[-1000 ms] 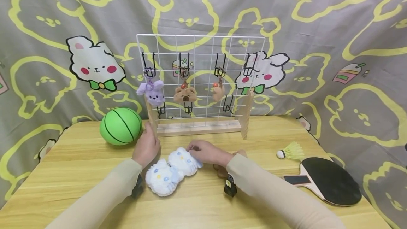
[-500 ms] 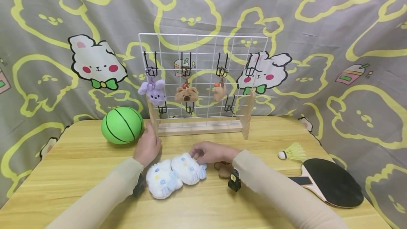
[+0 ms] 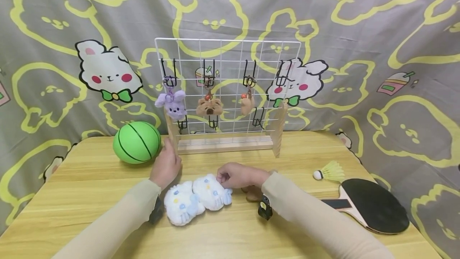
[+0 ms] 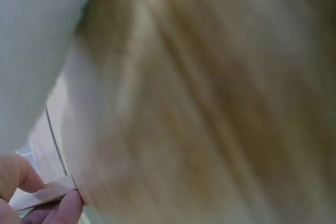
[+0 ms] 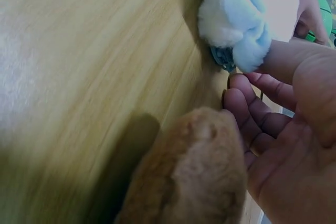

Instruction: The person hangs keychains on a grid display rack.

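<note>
Two white plush cat heads with pale blue bows lie side by side on the table, a left one [image 3: 181,205] and a right one [image 3: 208,193]. My right hand [image 3: 238,175] pinches the edge of the right plush. In the right wrist view, the thumb goes behind its fluff, and the fingertips [image 5: 239,82] sit by a small blue fitting [image 5: 223,57] under it. My left hand [image 3: 166,166] grips the wooden foot [image 4: 50,190] of the wire rack [image 3: 224,144], between thumb and fingers. Beneath my right wrist lies a brown plush [image 3: 253,193], partly hidden.
On the rack's black hooks hang a purple plush [image 3: 175,106], a brown bear plush [image 3: 209,108] and a tan plush [image 3: 246,104]. A green ball [image 3: 136,142] is left of the rack. A shuttlecock [image 3: 330,171] and a table tennis paddle [image 3: 377,205] lie at right.
My right hand has shifted slightly right, and the right plush has turned and moved down and right with it. My left hand stays at the rack's foot.
</note>
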Demonstrator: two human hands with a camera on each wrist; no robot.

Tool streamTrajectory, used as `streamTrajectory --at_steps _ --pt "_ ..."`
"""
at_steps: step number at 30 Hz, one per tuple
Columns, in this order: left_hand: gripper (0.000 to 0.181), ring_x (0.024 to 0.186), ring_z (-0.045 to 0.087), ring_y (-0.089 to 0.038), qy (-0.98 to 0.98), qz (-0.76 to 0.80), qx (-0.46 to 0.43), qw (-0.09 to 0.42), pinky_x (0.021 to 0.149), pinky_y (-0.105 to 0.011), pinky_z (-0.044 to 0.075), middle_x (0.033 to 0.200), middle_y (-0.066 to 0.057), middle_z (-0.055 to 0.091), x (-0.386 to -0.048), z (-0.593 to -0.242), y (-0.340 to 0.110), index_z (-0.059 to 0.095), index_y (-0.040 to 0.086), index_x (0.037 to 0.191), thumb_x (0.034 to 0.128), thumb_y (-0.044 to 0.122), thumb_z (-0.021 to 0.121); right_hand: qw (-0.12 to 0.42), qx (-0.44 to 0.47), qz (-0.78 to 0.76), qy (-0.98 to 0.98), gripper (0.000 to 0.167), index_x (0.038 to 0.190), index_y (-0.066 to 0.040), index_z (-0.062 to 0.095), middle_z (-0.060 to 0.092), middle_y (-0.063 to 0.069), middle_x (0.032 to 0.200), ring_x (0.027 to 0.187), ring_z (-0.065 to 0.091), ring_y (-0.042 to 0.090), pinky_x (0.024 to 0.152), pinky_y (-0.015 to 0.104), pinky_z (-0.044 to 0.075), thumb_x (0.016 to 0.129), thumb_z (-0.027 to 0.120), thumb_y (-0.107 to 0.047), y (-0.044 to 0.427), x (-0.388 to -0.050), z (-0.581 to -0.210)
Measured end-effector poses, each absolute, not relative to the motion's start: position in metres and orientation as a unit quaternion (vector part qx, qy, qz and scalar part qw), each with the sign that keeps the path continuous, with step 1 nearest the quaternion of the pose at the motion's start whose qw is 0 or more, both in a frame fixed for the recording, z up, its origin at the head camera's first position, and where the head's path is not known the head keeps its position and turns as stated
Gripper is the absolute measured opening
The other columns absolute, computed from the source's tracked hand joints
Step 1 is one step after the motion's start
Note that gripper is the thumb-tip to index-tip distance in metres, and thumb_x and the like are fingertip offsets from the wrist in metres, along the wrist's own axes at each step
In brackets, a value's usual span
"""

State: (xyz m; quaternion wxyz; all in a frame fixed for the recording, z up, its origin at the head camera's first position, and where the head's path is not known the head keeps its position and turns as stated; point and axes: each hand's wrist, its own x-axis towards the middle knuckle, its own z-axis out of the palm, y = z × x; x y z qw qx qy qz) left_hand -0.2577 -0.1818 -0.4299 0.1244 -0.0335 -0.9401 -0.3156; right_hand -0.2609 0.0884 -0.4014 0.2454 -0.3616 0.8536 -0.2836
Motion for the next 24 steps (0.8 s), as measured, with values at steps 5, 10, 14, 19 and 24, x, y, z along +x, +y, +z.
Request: streamTrajectory --at_steps 5,10,14,19,24 --pt "0.053 0.07 0.069 -0.037 -0.94 -0.314 -0.035 0.126 0.058 -0.042 0.061 0.108 -0.035 0.063 -0.257 -0.432 -0.183 0.026 -0.01 0.143 0.0965 -0.003 0.05 0.232 -0.377 -0.307 0.842 0.008 0.098 -0.005 0.066 0.066 0.004 0.095 0.087 0.056 0.006 0.082 0.018 0.053 0.092 0.063 0.0 0.095 -0.264 -0.406" --pt "0.056 0.073 0.071 -0.04 -0.94 -0.313 -0.037 0.129 0.06 -0.044 0.062 0.109 -0.035 0.063 -0.259 -0.432 -0.183 0.025 -0.011 0.145 0.0963 -0.003 0.051 0.256 -0.351 -0.353 0.828 0.006 0.103 -0.005 0.062 0.063 0.002 0.089 0.08 0.057 0.01 0.074 0.022 0.054 0.097 0.062 -0.007 0.105 -0.265 -0.402" --pt "0.055 0.072 0.071 -0.039 -0.94 -0.312 -0.038 0.132 0.06 -0.044 0.063 0.108 -0.036 0.063 -0.259 -0.431 -0.182 0.025 -0.012 0.144 0.0962 -0.003 0.051 0.3 -0.299 -0.394 0.816 0.006 0.108 -0.006 0.057 0.064 0.001 0.089 0.076 0.063 0.014 0.071 0.026 0.057 0.103 0.056 -0.01 0.113 -0.264 -0.4" --pt "0.053 0.071 0.07 -0.038 -0.941 -0.311 -0.038 0.131 0.06 -0.043 0.063 0.106 -0.035 0.063 -0.257 -0.431 -0.182 0.027 -0.011 0.142 0.096 -0.004 0.052 0.311 -0.272 -0.42 0.808 0.009 0.108 -0.005 0.057 0.067 0.005 0.095 0.083 0.068 0.015 0.08 0.029 0.062 0.103 0.051 -0.009 0.12 -0.265 -0.404" --pt "0.054 0.077 0.072 -0.041 -0.942 -0.311 -0.035 0.126 0.064 -0.046 0.064 0.11 -0.036 0.063 -0.257 -0.431 -0.182 0.025 -0.011 0.144 0.0965 -0.003 0.051 0.316 -0.261 -0.438 0.8 0.01 0.109 -0.004 0.058 0.067 0.003 0.092 0.08 0.066 0.015 0.078 0.028 0.061 0.102 0.051 -0.009 0.124 -0.264 -0.406"
